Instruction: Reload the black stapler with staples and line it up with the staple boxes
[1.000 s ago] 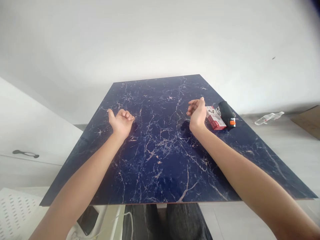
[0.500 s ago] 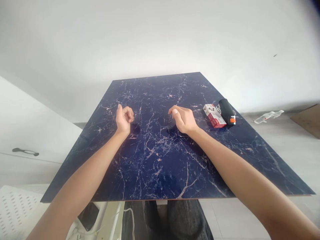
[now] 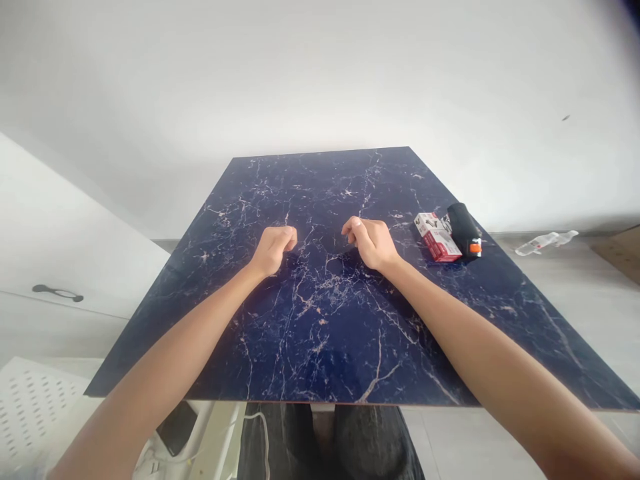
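My left hand (image 3: 275,248) is curled into a fist just left of the table's middle, thumb laid over the bent fingers. Nothing shows in it. To its right, across a short gap, my right hand (image 3: 371,243) is also closed, the thumb resting against the curled fingers, with no object visible there. Both are at the blue marbled tabletop (image 3: 320,333). Nearest to my right hand is a small red and white box (image 3: 439,238), apart from the fingers. A black cylindrical thing with an orange part (image 3: 465,230) lies right beside that box.
A white wall (image 3: 320,73) rises behind the table. On the floor at right are a clear plastic item (image 3: 545,243) and a brown board or box (image 3: 620,257). At left stands a white cabinet with a dark handle (image 3: 57,293). A white cable (image 3: 265,440) hangs below the front edge.
My left hand has moved right and turned from thumb-up to a fist with its back upward. My right hand stays closed, nearly in place. The view has shifted slightly.
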The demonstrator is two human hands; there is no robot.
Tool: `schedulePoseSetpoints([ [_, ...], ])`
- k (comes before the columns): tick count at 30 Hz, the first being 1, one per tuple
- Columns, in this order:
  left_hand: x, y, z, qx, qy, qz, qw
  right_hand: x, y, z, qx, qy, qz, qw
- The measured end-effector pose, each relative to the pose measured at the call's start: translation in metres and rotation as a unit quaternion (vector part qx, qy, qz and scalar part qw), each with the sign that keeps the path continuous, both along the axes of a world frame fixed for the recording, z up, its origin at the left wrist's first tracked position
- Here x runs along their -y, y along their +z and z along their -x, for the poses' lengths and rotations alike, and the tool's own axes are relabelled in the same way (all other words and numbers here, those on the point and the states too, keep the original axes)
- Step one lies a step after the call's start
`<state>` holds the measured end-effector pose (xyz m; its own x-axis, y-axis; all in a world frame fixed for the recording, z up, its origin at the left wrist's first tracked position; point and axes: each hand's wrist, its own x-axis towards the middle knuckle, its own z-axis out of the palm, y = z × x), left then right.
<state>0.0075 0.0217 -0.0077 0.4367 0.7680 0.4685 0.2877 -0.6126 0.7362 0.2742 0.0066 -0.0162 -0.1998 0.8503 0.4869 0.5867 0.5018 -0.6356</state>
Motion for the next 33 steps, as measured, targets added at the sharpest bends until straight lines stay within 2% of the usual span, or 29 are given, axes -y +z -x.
schedulePoseSetpoints([
  [4,0.004,0.004,-0.003,-0.04,-0.016,-0.019,0.999,0.002,0.001,0.003,0.053,0.045,0.003,0.998],
  [7,0.004,0.002,-0.007,-0.099,-0.005,-0.028,0.995,0.002,0.0,0.009,0.117,0.065,0.019,0.991],
  [13,0.003,-0.009,-0.019,-0.277,0.024,-0.073,0.958,0.0,-0.003,0.016,0.196,0.046,0.023,0.979],
  [19,0.005,-0.011,-0.02,-0.299,0.035,-0.082,0.95,0.003,-0.004,0.017,0.217,0.059,0.032,0.974],
  [22,0.005,-0.009,-0.019,-0.299,0.029,-0.08,0.951,0.0,0.005,0.01,0.242,0.054,-0.003,0.969],
  [24,0.005,-0.008,-0.018,-0.282,0.024,-0.07,0.957,-0.004,0.019,-0.006,0.236,-0.021,-0.042,0.971],
  [26,0.004,-0.009,-0.018,-0.257,0.02,-0.054,0.965,-0.007,0.036,-0.034,0.208,-0.164,-0.051,0.963],
  [27,0.003,-0.01,-0.018,-0.253,0.018,-0.049,0.966,-0.008,0.044,-0.052,0.198,-0.237,-0.038,0.95],
  [30,0.002,-0.011,-0.018,-0.277,0.019,-0.061,0.959,-0.006,0.059,-0.11,0.201,-0.399,0.032,0.894],
  [32,0.003,-0.01,-0.018,-0.297,0.027,-0.074,0.952,-0.004,0.059,-0.144,0.203,-0.449,0.124,0.861],
  [33,0.003,-0.01,-0.019,-0.301,0.031,-0.077,0.95,-0.004,0.056,-0.157,0.2,-0.443,0.167,0.858],
])
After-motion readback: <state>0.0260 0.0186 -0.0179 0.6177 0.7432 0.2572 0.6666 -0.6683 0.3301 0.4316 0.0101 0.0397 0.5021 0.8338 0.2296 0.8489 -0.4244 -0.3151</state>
